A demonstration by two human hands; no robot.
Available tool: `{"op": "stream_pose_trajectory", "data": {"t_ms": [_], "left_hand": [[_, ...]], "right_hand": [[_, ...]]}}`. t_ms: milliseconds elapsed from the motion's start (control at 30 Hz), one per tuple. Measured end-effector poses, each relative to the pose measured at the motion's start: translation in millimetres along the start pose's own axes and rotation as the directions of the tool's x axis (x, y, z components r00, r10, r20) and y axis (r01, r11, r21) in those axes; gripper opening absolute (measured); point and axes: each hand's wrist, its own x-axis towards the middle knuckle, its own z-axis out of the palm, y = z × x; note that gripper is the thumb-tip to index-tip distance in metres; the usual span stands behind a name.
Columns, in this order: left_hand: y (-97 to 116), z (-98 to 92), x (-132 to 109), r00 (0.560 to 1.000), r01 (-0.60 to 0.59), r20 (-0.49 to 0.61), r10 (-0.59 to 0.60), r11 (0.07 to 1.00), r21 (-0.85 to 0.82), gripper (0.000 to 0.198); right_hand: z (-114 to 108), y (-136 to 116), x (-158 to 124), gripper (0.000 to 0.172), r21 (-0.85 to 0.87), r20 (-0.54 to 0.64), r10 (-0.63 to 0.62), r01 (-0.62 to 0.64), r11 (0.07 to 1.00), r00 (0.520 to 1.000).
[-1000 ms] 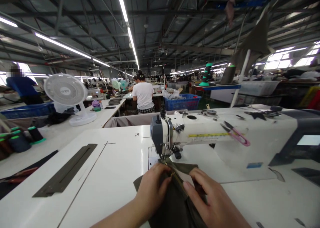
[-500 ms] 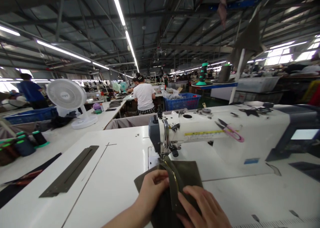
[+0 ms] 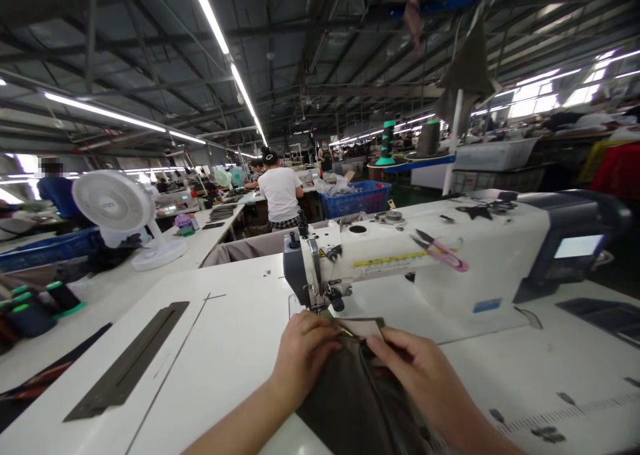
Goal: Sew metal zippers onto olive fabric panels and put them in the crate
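Observation:
A dark olive fabric piece (image 3: 345,402) with a brass-coloured zipper (image 3: 347,333) lies on the white table, its far end close under the needle area of a white sewing machine (image 3: 385,252). My left hand (image 3: 306,352) is closed on the fabric just in front of the machine's presser foot, thumb and fingers pinching by the zipper. On the other side, my right hand (image 3: 423,368) pinches the fabric's right edge, where a paler underside shows turned up. Both sets of fingertips partly hide the zipper and the foot.
Left on the table lies a flat olive strip (image 3: 130,358) with a slit. Pink-handled snips (image 3: 445,254) rest against the machine arm. A white fan (image 3: 117,202), dark thread cones (image 3: 33,315) and a blue basket (image 3: 355,200) stand beyond. A person in white (image 3: 281,192) sits ahead.
Both hands have moved farther up the fabric towards the machine. The right hand has gone from lying spread on the fabric to pinching its edge, which is now folded up. The view has shifted slightly right.

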Motion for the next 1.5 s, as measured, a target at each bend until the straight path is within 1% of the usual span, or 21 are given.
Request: {"op": "stream_pose_trajectory", "data": {"t_ms": [67, 167, 200, 267, 333, 400, 567, 667, 767, 867, 967, 1033, 1067, 1133, 1267, 1333, 1367, 1400, 1433, 1467, 1500], "left_hand": [[-4, -1.3, 5, 1.000, 0.006, -0.009, -0.006, 1.000, -0.002, 0.015], [-6, -7.9, 11, 0.998, 0.016, 0.064, -0.019, 0.999, 0.040, 0.015], [-7, -10.4, 12, 0.995, 0.040, 0.091, -0.046, 0.997, 0.069, 0.015], [-8, -14.1, 14, 0.986, 0.097, 0.123, -0.112, 0.988, 0.124, 0.015], [-10, -16.2, 15, 0.978, 0.130, 0.144, -0.153, 0.979, 0.155, 0.015], [-11, -17.4, 17, 0.971, 0.141, 0.168, -0.170, 0.975, 0.169, 0.012], [-10, -22.8, 20, 0.947, 0.176, 0.233, -0.219, 0.965, 0.192, 0.011], [-10, -27.7, 22, 0.936, 0.201, 0.250, -0.247, 0.960, 0.195, 0.012], [-11, -30.7, 24, 0.927, 0.227, 0.255, -0.274, 0.953, 0.199, 0.012], [-11, -31.1, 27, 0.919, 0.246, 0.260, -0.295, 0.947, 0.205, 0.010], [-11, -31.2, 28, 0.914, 0.268, 0.253, -0.318, 0.940, 0.213, 0.010], [-10, -31.9, 27, 0.911, 0.286, 0.239, -0.335, 0.933, 0.217, 0.011], [-9, -32.3, 26, 0.911, 0.295, 0.230, -0.343, 0.930, 0.219, 0.011], [-8, -32.8, 24, 0.909, 0.312, 0.210, -0.359, 0.923, 0.226, 0.011], [-5, -32.4, 20, 0.905, 0.342, 0.173, -0.389, 0.906, 0.249, 0.009], [-4, -31.5, 19, 0.902, 0.360, 0.152, -0.405, 0.898, 0.255, 0.009], [-4, -31.0, 20, 0.900, 0.367, 0.144, -0.411, 0.895, 0.255, 0.009], [-3, -30.4, 20, 0.900, 0.373, 0.138, -0.414, 0.893, 0.252, 0.010], [-3, -29.8, 20, 0.900, 0.375, 0.136, -0.415, 0.894, 0.246, 0.010], [-3, -29.2, 20, 0.901, 0.374, 0.136, -0.412, 0.896, 0.237, 0.010], [-3, -28.7, 20, 0.903, 0.372, 0.137, -0.407, 0.900, 0.228, 0.010]], "right_hand": [[-6, -11, 10, 0.038, -0.059, 0.000, -0.026, 0.026, 0.998, 1.000], [-14, -25, 10, 0.032, -0.285, -0.026, -0.149, 0.136, 0.949, 0.988], [-15, -26, 5, 0.030, -0.357, -0.002, -0.175, 0.163, 0.920, 0.985], [-18, -22, -6, 0.042, -0.471, 0.092, -0.195, 0.215, 0.855, 0.977], [-25, -12, -15, 0.033, -0.542, 0.175, -0.175, 0.243, 0.804, 0.969], [-36, -5, -14, 0.018, -0.568, 0.205, -0.129, 0.225, 0.791, 0.970], [-70, -14, 15, 0.040, -0.460, 0.328, -0.012, 0.171, 0.871, 0.945], [-81, -22, 29, 0.042, -0.368, 0.355, -0.031, 0.171, 0.914, 0.934], [-91, -21, 38, 0.047, -0.337, 0.330, -0.045, 0.163, 0.927, 0.943], [-94, -11, 43, 0.050, -0.332, 0.238, 0.032, 0.050, 0.942, 0.971], [-80, 1, 40, 0.043, -0.195, 0.204, 0.070, -0.030, 0.980, 0.976], [-63, 10, 38, 0.049, -0.105, 0.245, 0.055, -0.030, 0.994, 0.968], [-55, 15, 38, 0.050, -0.105, 0.247, 0.035, -0.009, 0.994, 0.968], [-46, 24, 43, 0.036, -0.174, 0.203, -0.010, 0.047, 0.984, 0.979], [-62, 25, 50, 0.025, -0.325, -0.026, -0.079, 0.066, 0.944, 0.997], [-72, 12, 35, 0.024, -0.400, -0.227, -0.149, 0.047, 0.915, 0.962], [-70, 5, 20, 0.023, -0.434, -0.310, -0.204, 0.053, 0.899, 0.929], [-62, -2, 2, 0.018, -0.514, -0.362, -0.328, 0.106, 0.851, 0.873], [-48, -8, -18, 0.013, -0.570, -0.258, -0.424, 0.218, 0.792, 0.868], [-28, -11, -39, 0.012, -0.557, -0.050, -0.549, 0.433, 0.709, 0.834], [-4, -11, -56, 0.016, -0.481, 0.170, -0.650, 0.639, 0.601, 0.740]]}}
